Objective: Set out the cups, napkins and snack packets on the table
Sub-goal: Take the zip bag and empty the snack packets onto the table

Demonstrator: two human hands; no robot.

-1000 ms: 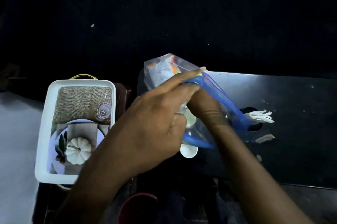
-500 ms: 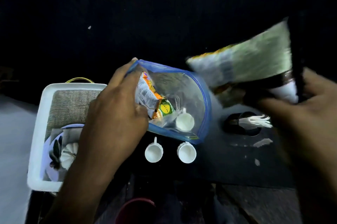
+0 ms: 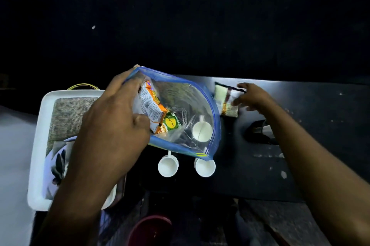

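My left hand (image 3: 112, 125) grips the rim of a clear zip bag with a blue edge (image 3: 212, 109) and holds it open above the black table (image 3: 310, 165). Inside the bag lie an orange snack packet (image 3: 152, 105) and a small white cup (image 3: 201, 131). Two more white cups (image 3: 167, 166) (image 3: 204, 166) stand on the table just below the bag. My right hand (image 3: 253, 95) rests its fingers on a pale green snack packet (image 3: 225, 99) that lies on the table behind the bag.
A white tray (image 3: 40, 145) with burlap cloth, a plate and a napkin sits left of the table. A dark holder (image 3: 260, 131) stands under my right forearm. A red bowl (image 3: 149, 229) is near the bottom edge. White specks dot the table's right side.
My right hand drew the pale green packet out of the bag, swung it right and brought it down onto the table. The left hand opened the bag wider and uncovered two cups.
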